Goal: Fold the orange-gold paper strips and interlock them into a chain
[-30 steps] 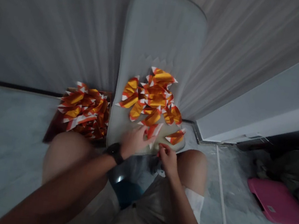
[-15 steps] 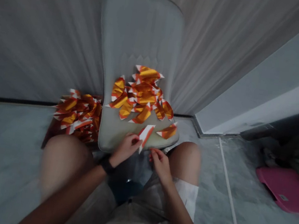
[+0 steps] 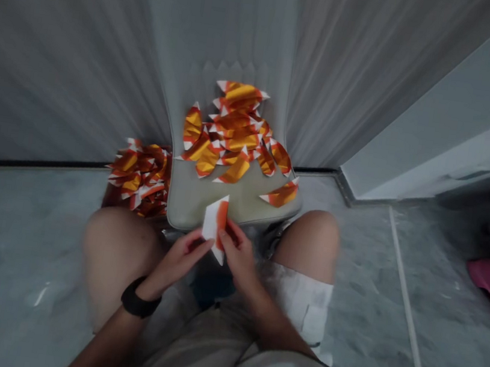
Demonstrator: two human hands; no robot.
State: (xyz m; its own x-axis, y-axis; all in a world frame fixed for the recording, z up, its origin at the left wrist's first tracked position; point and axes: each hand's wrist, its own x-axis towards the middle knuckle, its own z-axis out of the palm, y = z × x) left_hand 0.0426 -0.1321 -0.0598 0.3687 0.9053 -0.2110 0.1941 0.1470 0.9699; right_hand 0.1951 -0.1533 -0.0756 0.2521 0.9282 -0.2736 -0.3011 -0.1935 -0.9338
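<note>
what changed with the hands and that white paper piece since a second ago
The left hand and right hand have drawn the white-and-orange folded paper piece back from the pale grey padded seat toward the lap, both now gripping it. The gold-and-orange folded paper pile stayed on the seat.

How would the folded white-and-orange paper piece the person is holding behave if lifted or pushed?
The folded paper piece looks thin, so it is probably very light. Its creases may add slight stiffness, though its pointed tip likely bends easily. Being flat, it would probably slide rather than roll.
</note>
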